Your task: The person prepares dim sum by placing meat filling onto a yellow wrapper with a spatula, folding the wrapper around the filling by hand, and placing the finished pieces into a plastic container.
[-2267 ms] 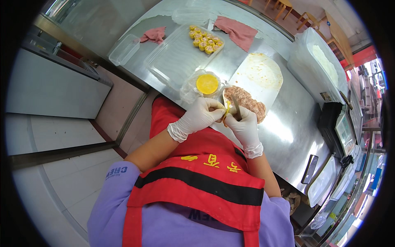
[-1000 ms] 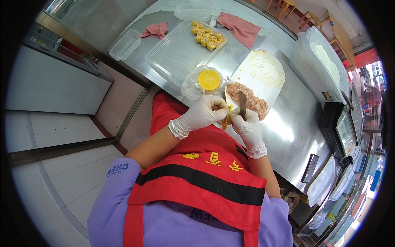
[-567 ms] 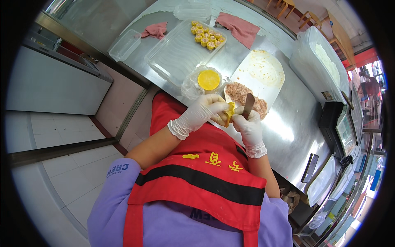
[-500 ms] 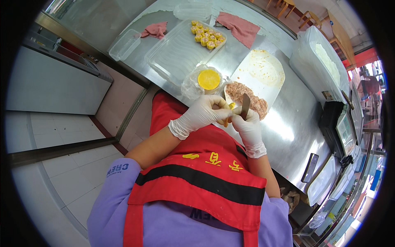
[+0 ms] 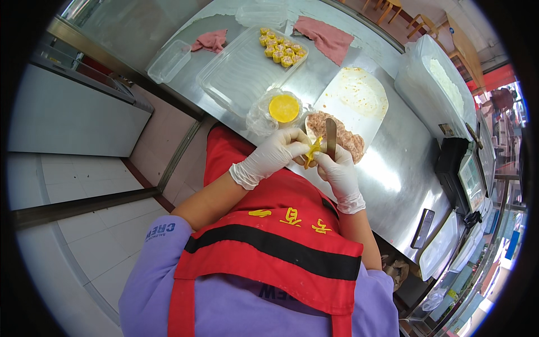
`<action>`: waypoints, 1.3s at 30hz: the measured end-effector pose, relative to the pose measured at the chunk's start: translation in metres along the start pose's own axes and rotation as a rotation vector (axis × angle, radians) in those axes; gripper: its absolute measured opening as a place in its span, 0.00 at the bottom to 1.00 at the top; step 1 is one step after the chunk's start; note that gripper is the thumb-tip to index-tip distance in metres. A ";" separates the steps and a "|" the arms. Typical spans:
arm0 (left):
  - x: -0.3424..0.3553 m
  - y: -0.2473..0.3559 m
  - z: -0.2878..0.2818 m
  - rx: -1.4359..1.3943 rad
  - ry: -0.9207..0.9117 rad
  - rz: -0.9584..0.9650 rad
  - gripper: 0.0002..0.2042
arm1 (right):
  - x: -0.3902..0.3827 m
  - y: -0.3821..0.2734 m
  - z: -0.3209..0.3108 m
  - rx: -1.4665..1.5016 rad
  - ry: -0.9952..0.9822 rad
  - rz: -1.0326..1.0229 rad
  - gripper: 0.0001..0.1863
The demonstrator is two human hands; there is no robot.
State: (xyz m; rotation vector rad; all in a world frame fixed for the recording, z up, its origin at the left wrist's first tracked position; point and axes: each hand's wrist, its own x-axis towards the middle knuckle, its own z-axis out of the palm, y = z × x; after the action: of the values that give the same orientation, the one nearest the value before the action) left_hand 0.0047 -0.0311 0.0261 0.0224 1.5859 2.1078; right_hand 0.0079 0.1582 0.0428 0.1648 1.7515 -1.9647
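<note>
Pinching yellow dumpling wrapper [image 5: 313, 150] in left hand [image 5: 270, 154], on near side of meat filling [image 5: 351, 145]; gripping metal spreader [image 5: 331, 137] in right hand [image 5: 340, 174], holding it more upright than before, exposing more wrapper.

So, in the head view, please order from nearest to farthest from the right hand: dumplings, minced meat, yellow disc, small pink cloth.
From the right hand:
1. Minced meat, just beyond it.
2. Yellow disc, ahead to the left.
3. Dumplings, in the clear tray.
4. Small pink cloth, far left.
</note>
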 end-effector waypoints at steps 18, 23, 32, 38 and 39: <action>0.005 -0.008 0.000 -0.039 0.121 0.045 0.05 | 0.008 0.012 0.001 0.174 0.131 -0.049 0.09; 0.008 -0.008 -0.002 -0.413 0.145 0.038 0.03 | 0.010 0.018 -0.006 0.272 0.079 -0.047 0.10; 0.035 -0.034 -0.029 -0.274 0.422 0.026 0.08 | 0.009 0.009 -0.003 0.399 0.207 -0.059 0.07; 0.065 -0.032 -0.078 0.377 0.542 0.149 0.15 | 0.014 0.017 -0.021 0.374 0.280 -0.128 0.15; 0.068 -0.031 -0.086 0.543 0.554 0.173 0.15 | 0.014 0.016 -0.021 0.347 0.300 -0.141 0.15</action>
State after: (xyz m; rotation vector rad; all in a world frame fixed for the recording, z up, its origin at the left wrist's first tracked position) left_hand -0.0695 -0.0747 -0.0486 -0.2704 2.5294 1.8251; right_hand -0.0020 0.1736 0.0195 0.4886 1.6161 -2.4427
